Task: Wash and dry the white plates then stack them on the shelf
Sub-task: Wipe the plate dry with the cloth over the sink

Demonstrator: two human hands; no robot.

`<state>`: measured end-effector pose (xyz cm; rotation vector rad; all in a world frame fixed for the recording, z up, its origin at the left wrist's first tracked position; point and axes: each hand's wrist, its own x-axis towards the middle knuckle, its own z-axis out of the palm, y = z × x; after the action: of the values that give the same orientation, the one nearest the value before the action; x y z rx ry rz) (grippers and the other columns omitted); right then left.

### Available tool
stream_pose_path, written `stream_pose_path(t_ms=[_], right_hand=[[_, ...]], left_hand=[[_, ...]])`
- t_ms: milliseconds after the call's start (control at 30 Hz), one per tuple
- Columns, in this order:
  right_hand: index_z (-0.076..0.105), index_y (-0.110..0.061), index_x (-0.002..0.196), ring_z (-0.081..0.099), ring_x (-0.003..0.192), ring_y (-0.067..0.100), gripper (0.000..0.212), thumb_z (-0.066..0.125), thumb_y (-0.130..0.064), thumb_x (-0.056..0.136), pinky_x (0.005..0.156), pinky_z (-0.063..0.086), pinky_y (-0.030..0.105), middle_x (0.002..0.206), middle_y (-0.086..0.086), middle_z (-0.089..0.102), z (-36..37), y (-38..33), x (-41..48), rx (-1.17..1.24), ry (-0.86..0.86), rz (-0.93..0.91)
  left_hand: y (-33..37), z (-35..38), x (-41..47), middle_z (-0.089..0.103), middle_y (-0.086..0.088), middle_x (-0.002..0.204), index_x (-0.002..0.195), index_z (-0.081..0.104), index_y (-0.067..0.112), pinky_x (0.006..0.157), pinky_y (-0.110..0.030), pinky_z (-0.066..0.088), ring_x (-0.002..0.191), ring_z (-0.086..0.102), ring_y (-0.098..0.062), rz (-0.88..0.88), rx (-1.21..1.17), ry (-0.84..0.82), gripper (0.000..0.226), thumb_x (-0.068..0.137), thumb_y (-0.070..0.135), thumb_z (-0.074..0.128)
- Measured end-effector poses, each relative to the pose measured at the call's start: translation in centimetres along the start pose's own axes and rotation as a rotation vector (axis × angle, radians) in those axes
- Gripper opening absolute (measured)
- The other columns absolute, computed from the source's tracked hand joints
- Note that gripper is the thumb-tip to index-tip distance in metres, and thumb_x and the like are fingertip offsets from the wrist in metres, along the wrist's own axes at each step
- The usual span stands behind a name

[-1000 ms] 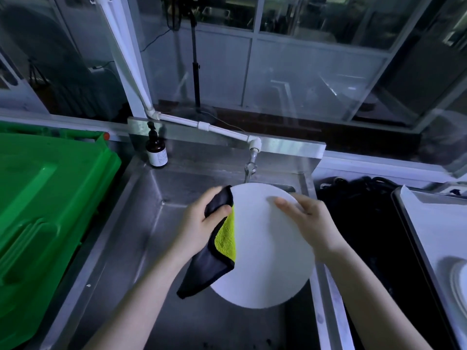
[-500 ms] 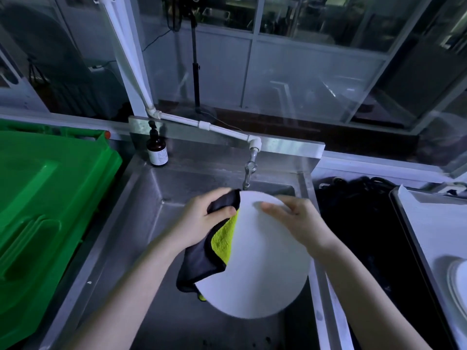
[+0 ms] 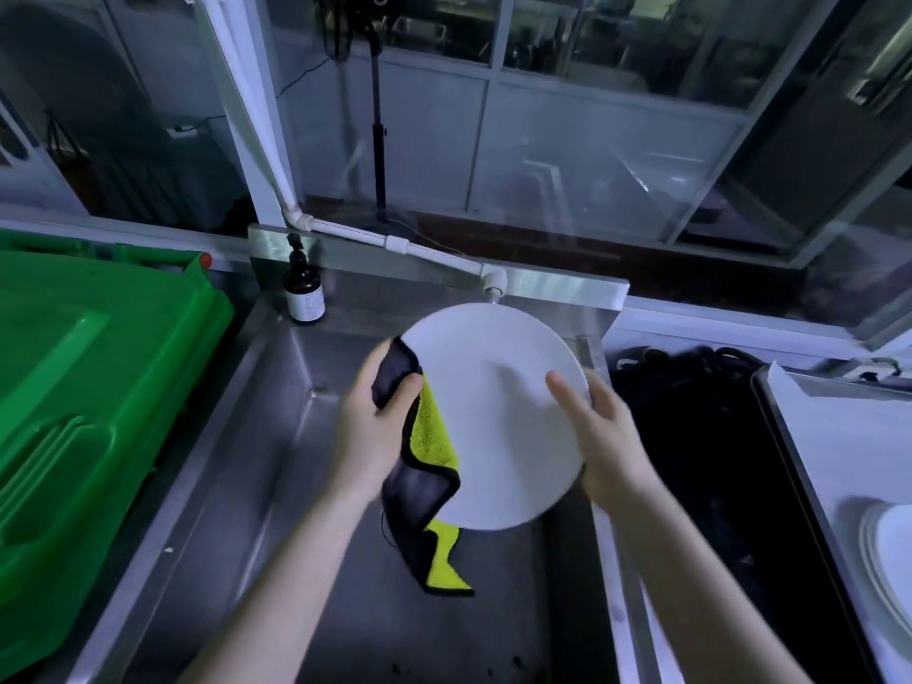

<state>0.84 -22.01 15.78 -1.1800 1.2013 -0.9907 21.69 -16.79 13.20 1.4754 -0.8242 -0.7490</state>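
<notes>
The round white plate hangs tilted above the stainless steel sink, higher than half a second ago, now hiding the tap. The right grip, curled round its rim, has slid from 1 o'clock to 4 o'clock. The left grip clutches the black-and-yellow cloth against the rim at 9 o'clock. A brown pump bottle stands at 11 o'clock.

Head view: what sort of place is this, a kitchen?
Likely a utility washing-up station rather than a home kitchen: a deep steel sink with a pipe tap, a pump bottle on its ledge, and a plate and cloth held over it.
</notes>
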Motion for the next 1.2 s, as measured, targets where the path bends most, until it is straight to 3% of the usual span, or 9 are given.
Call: stream_pose_path(t_ms=[133, 267, 400, 600, 733, 833, 967, 1100, 1200], right_hand=[[0.072, -0.019, 0.091, 0.059, 0.072, 0.01, 0.043, 0.066, -0.059, 0.077, 0.067, 0.046, 0.03, 0.077, -0.007, 0.064, -1.4, -3.0, 2.1, -0.464, -0.331, -0.139], [0.056, 0.001, 0.081, 0.04, 0.057, 0.01, 0.061, 0.063, -0.059, 0.084, 0.053, 0.033, 0.025, 0.064, -0.005, 0.042, -0.5, -2.9, 1.5, -0.604, -0.356, -0.2], [0.071, -0.003, 0.086, 0.05, 0.065, 0.014, 0.03, 0.066, -0.032, 0.094, 0.063, 0.039, 0.03, 0.07, 0.001, 0.056, -0.4, -1.6, 0.3, -0.263, -0.071, -0.106], [0.062, -0.024, 0.076, 0.053, 0.061, 0.006, 0.027, 0.054, -0.041, 0.094, 0.062, 0.046, 0.029, 0.064, -0.011, 0.061, 5.9, 3.5, -3.7, 0.187, 0.604, 0.117], [0.069, -0.028, 0.085, 0.065, 0.081, 0.022, 0.015, 0.061, -0.037, 0.094, 0.074, 0.052, 0.038, 0.087, 0.001, 0.072, 3.3, 3.2, -2.5, 0.064, 0.251, 0.064], [0.076, -0.03, 0.089, 0.072, 0.085, 0.023, 0.009, 0.071, -0.038, 0.088, 0.072, 0.057, 0.036, 0.091, 0.002, 0.077, 0.1, 0.5, -0.1, -0.137, -0.04, -0.031], [0.069, -0.005, 0.095, 0.061, 0.07, 0.021, 0.054, 0.067, -0.058, 0.08, 0.067, 0.05, 0.039, 0.078, 0.008, 0.067, -0.9, -2.8, 1.8, -0.614, -0.351, -0.125], [0.064, 0.006, 0.103, 0.065, 0.075, 0.031, 0.074, 0.067, -0.063, 0.076, 0.076, 0.054, 0.053, 0.099, 0.032, 0.067, 0.1, -2.8, 1.0, -0.554, -0.339, -0.076], [0.074, -0.006, 0.085, 0.061, 0.062, 0.021, 0.033, 0.07, -0.038, 0.091, 0.062, 0.049, 0.033, 0.072, 0.016, 0.07, 0.0, -1.8, 0.6, -0.359, -0.164, -0.051]], left_hand=[[2.2, -0.5, 1.0, 0.064, 0.022, 0.118, 0.121, 0.06, 0.036, 0.091, 0.0, 0.035, 0.109, 0.053, 0.02, 0.185, 0.167, -0.42, 0.047, 0.086, 0.005, 0.071], [2.5, -0.1, 0.6, 0.065, 0.013, 0.125, 0.129, 0.062, 0.019, 0.099, -0.008, 0.037, 0.118, 0.055, 0.009, 0.201, 0.186, -0.554, 0.042, 0.09, 0.005, 0.066], [1.2, -0.3, 0.2, 0.071, 0.013, 0.114, 0.118, 0.066, 0.029, 0.095, -0.015, 0.045, 0.11, 0.061, 0.003, 0.084, 0.034, -0.274, 0.03, 0.093, 0.012, 0.064], [-2.0, 1.8, -2.9, 0.069, 0.002, 0.107, 0.118, 0.061, 0.022, 0.087, -0.026, 0.049, 0.105, 0.063, -0.018, -0.197, -0.1, 0.253, 0.023, 0.095, 0.026, 0.059], [-2.0, 0.2, -1.7, 0.07, 0.001, 0.112, 0.122, 0.062, 0.017, 0.099, -0.039, 0.049, 0.111, 0.063, -0.018, -0.194, -0.14, 0.146, 0.027, 0.095, 0.017, 0.061], [-0.6, -1.3, -0.3, 0.071, 0.007, 0.114, 0.123, 0.063, 0.022, 0.097, -0.027, 0.048, 0.109, 0.064, -0.006, -0.052, 0.004, -0.088, 0.03, 0.093, 0.016, 0.063], [2.0, -1.1, 0.9, 0.067, 0.012, 0.121, 0.124, 0.063, 0.023, 0.094, -0.006, 0.04, 0.107, 0.057, 0.015, 0.14, 0.221, -0.453, 0.037, 0.089, 0.011, 0.069], [2.4, -0.5, 0.7, 0.069, 0.013, 0.119, 0.128, 0.063, 0.017, 0.095, -0.01, 0.041, 0.112, 0.059, 0.006, 0.18, 0.198, -0.538, 0.038, 0.091, 0.008, 0.066], [1.3, -0.9, 0.5, 0.07, 0.027, 0.103, 0.114, 0.066, 0.03, 0.084, -0.004, 0.041, 0.101, 0.06, 0.013, 0.137, 0.068, -0.384, 0.03, 0.092, 0.01, 0.064]])
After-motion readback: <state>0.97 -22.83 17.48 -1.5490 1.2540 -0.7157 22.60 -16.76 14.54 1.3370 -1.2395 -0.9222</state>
